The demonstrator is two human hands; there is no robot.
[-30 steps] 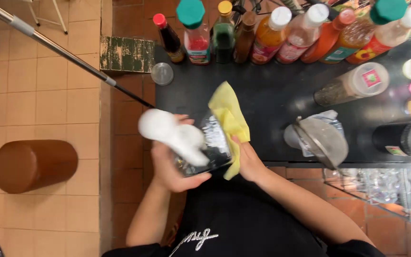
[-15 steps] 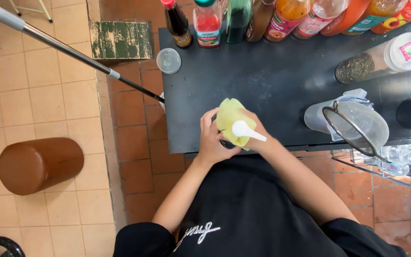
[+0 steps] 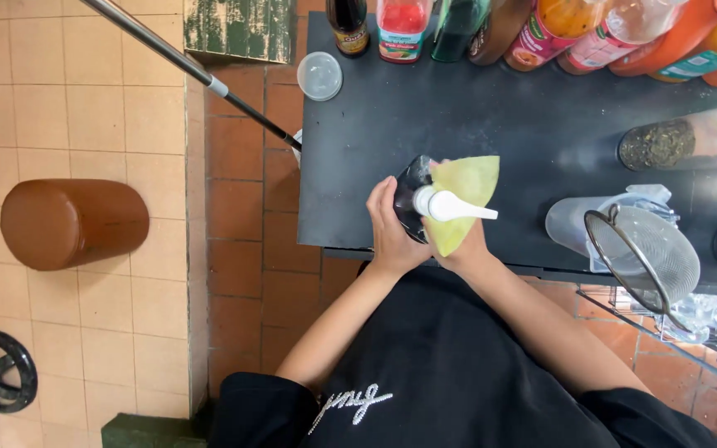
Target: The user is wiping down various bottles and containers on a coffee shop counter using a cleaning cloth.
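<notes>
At the black counter's (image 3: 491, 124) front edge, you are gripping the dark pump bottle (image 3: 415, 199) with your left hand (image 3: 392, 228), your right hand (image 3: 462, 245) pressing a yellow cloth (image 3: 466, 187) around it; wiping looks underway, unfinished.

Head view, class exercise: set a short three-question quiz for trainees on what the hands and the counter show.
1. True or false: the left hand grips the dark pump bottle.
2. What colour is the cloth that the right hand presses to the bottle: A red, B yellow, C blue?
3. What lies across the clear jug to the right on the black counter?

Key: 1 true. 2 B. 3 a metal mesh strainer.
</notes>
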